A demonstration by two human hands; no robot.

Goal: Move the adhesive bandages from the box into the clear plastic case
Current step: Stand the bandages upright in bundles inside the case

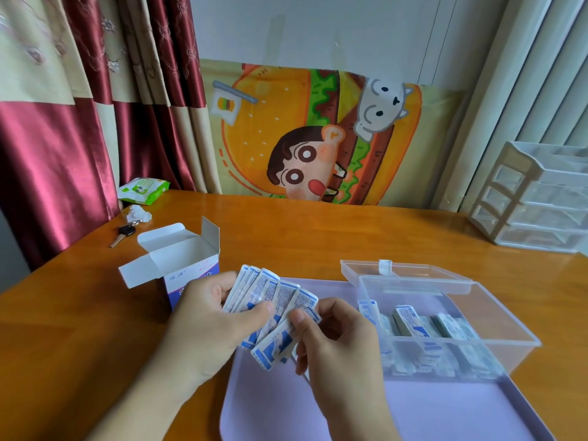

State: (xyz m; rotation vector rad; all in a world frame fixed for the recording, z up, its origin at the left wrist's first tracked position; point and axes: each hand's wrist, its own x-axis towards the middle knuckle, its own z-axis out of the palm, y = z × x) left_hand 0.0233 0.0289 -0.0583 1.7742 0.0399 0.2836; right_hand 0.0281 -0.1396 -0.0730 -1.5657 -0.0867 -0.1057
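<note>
A fan of white-and-blue wrapped adhesive bandages is held over the left edge of a lilac tray. My left hand grips the fan, thumb across its front. My right hand pinches the lowest bandage at the fan's right side. The white-and-blue bandage box stands open behind my left hand, flaps up. The clear plastic case sits on the tray to the right, lid open at the back, with several bandages standing inside it.
The wooden table carries a key, a crumpled tissue and a green wipes pack at the far left. A clear drawer unit stands at the far right. Curtains hang on the left.
</note>
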